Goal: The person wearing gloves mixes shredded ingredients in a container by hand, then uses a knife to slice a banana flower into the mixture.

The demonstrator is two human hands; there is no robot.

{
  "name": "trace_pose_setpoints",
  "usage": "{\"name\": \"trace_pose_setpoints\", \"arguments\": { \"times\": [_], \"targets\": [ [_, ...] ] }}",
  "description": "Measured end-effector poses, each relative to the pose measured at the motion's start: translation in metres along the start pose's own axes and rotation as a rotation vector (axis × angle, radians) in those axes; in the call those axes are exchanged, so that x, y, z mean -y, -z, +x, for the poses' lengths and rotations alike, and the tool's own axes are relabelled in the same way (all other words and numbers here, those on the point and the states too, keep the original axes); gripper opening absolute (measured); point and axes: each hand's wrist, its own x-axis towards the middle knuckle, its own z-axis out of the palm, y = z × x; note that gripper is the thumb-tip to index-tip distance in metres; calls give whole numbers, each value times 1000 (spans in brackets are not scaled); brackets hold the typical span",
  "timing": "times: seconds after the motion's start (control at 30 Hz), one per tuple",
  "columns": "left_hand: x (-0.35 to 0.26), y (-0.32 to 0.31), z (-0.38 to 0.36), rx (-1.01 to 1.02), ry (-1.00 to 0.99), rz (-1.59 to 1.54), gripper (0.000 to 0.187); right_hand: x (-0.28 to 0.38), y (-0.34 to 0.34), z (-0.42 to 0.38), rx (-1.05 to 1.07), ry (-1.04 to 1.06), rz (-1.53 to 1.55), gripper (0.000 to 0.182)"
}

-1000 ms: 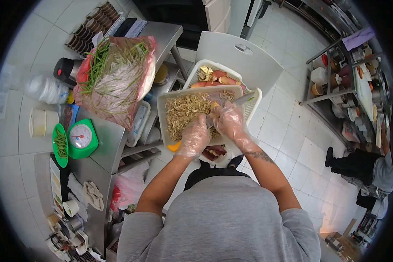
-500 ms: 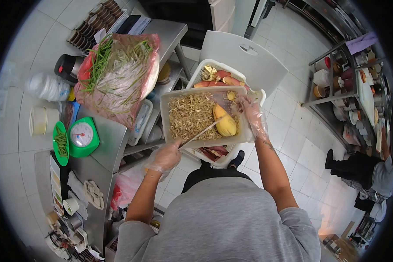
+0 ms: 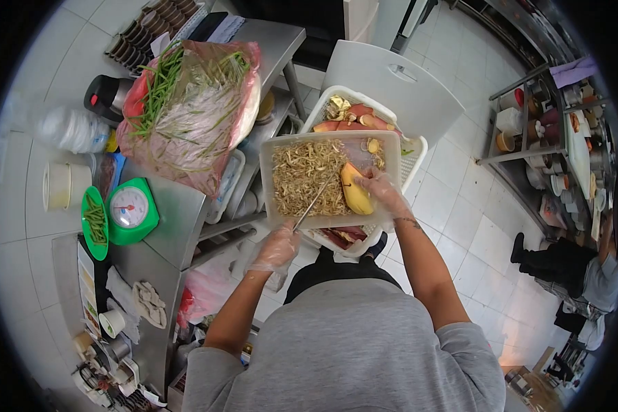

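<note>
My left hand [image 3: 276, 248], in a clear plastic glove, is closed around the handle of a knife [image 3: 312, 204] at the near-left side of a white plastic tub. Its thin blade slants up over a heap of pale brown shreds [image 3: 305, 172]. My gloved right hand [image 3: 383, 192] has its fingers on the right side of a peeled yellow piece, seemingly a sweet potato [image 3: 354, 194], lying in the tub [image 3: 268, 175]. Small yellow slices [image 3: 373, 145] rest in the tub's far right corner. Underneath, a white basket [image 3: 419, 158] holds red-skinned pieces [image 3: 374, 120].
A white chair [image 3: 391, 75] supports the basket. On the steel table [image 3: 161, 240] at left are a bag of green stalks [image 3: 192, 117], a green scale [image 3: 132, 209] and a green dish of cut beans [image 3: 95, 220]. Another person [image 3: 573, 268] is at the right, near shelves.
My right hand has moved from the tub's right rim onto the yellow piece. The knife blade has swung left, off that piece and over the shreds.
</note>
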Motion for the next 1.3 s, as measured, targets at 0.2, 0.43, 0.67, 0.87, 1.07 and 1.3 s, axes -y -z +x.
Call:
{"name": "trace_pose_setpoints", "arguments": {
  "times": [0.2,0.43,0.67,0.87,1.07,1.3],
  "targets": [
    [-5,-1,12,87,30,25,33,19,0,2,207,177,-305,74],
    [-4,-5,10,31,10,33,30,15,-7,-13,-9,92,-348,107],
    [2,-29,9,6,-55,38,28,-5,0,0,22,201,-356,98],
    [-28,-25,-8,-59,3,161,27,-22,-13,8,-78,375,-381,80],
    [-37,-27,-24,-155,-120,280,24,2,-9,-15,-31,329,-369,86],
    [-81,-4,-37,-121,-113,461,16,7,-19,-22,-254,435,-422,67]
  ]
}}
